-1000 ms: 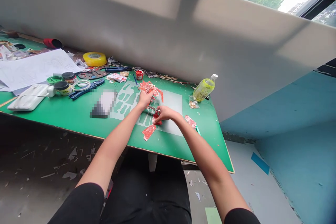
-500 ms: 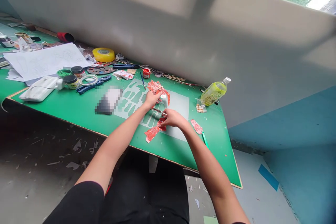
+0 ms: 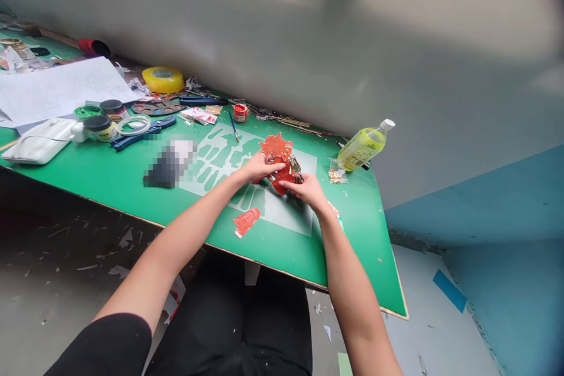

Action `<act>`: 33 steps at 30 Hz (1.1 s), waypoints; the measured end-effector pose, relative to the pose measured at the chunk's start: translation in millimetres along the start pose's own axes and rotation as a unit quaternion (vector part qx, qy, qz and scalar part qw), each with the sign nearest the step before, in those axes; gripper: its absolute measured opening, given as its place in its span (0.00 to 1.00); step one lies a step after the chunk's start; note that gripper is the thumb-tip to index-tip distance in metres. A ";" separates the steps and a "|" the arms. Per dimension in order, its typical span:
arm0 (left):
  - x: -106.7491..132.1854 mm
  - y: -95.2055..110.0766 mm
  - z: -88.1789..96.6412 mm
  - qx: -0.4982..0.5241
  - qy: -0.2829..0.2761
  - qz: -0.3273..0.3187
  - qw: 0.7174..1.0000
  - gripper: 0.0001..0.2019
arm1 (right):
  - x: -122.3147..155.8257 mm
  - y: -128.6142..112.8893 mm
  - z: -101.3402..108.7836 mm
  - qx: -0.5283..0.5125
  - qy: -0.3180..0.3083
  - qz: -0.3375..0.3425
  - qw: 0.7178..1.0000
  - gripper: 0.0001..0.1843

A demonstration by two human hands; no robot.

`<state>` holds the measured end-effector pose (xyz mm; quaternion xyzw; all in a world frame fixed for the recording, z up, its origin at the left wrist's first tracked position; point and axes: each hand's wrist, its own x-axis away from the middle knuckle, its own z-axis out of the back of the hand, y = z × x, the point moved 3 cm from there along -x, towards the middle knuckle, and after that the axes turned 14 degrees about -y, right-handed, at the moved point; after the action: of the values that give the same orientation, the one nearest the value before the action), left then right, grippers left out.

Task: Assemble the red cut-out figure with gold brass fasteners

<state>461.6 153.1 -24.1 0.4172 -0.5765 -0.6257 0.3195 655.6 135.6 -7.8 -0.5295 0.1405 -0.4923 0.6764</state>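
Note:
My left hand (image 3: 259,168) is closed on a red-painted cut-out piece (image 3: 277,145) with a jagged outline, raised over the table. Pinched between my right thumb and fingers is a smaller red piece (image 3: 282,184), which meets the first one. A shiny metal tool (image 3: 296,168) sticks up from my right hand (image 3: 308,190); its kind is unclear. Where the red pieces overlap, my fingers partly hide them. Nearer the table's front edge lies a loose red piece (image 3: 247,222). Below my hands is a pale sheet (image 3: 288,220) with cut-out shapes.
A bottle of yellow-green liquid (image 3: 363,145) and a small bag (image 3: 338,173) stand at right. Behind are a red paint pot (image 3: 240,113) and a brush (image 3: 233,127). Toward the left lie blue-handled pliers (image 3: 145,133), yellow tape (image 3: 163,79), paint jars (image 3: 100,127) and paper (image 3: 66,91).
My right hand has picked up one of the red pieces near the front edge and brought it up to the piece in my left hand. The metal tool now points upward. The view has shifted slightly.

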 end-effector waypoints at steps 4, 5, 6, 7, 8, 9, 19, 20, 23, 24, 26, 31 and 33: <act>6.2 13.1 -10.7 -0.007 -0.032 -0.005 0.999 0.20 | -4.1 4.2 -3.5 0.013 0.025 0.012 1.000 0.26; 7.3 15.4 -12.2 -0.013 -0.040 0.001 0.999 0.21 | -4.6 4.1 -4.7 0.016 0.024 0.012 1.000 0.26; 8.2 16.7 -13.1 -0.016 -0.042 0.006 0.999 0.21 | -4.7 3.9 -5.6 0.016 0.025 0.015 0.999 0.27; 8.6 16.8 -13.2 -0.012 -0.037 0.010 0.999 0.21 | -4.7 3.8 -6.1 0.012 0.031 0.020 0.999 0.27; 8.7 15.7 -12.7 -0.002 -0.024 0.012 1.000 0.20 | -4.8 3.9 -6.3 0.000 0.042 0.027 0.999 0.28; 8.4 13.2 -11.5 0.014 -0.006 0.017 1.000 0.21 | -5.1 4.5 -6.3 -0.017 0.052 0.035 0.998 0.28; 6.9 4.2 3.8 0.036 0.042 0.051 0.997 0.21 | -9.8 12.8 -1.2 -0.113 0.089 0.107 0.984 0.27; 7.2 5.2 4.6 0.036 0.025 0.057 0.997 0.21 | -9.3 12.4 -0.3 -0.102 0.092 0.112 0.984 0.26; 7.7 5.7 6.4 0.036 0.000 0.065 0.997 0.21 | -8.8 12.4 1.1 -0.083 0.103 0.120 0.984 0.25; 7.7 5.3 6.4 0.041 -0.001 0.062 0.997 0.22 | -9.1 12.8 1.1 -0.083 0.105 0.122 0.983 0.25; 7.9 4.2 6.4 0.047 0.011 0.059 0.997 0.23 | -10.1 14.0 0.2 -0.092 0.106 0.121 0.983 0.24; 10.6 5.4 5.6 -0.005 0.043 0.082 0.996 0.17 | -10.8 15.0 -1.7 -0.090 0.119 0.114 0.982 0.24; 11.0 6.8 4.6 -0.015 0.032 0.082 0.996 0.16 | -10.7 15.0 -2.0 -0.081 0.121 0.109 0.983 0.25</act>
<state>452.0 144.7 -19.1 0.3833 -0.5885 -0.5930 0.3939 656.9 142.4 -25.0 -0.5007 0.3179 -0.4626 0.6589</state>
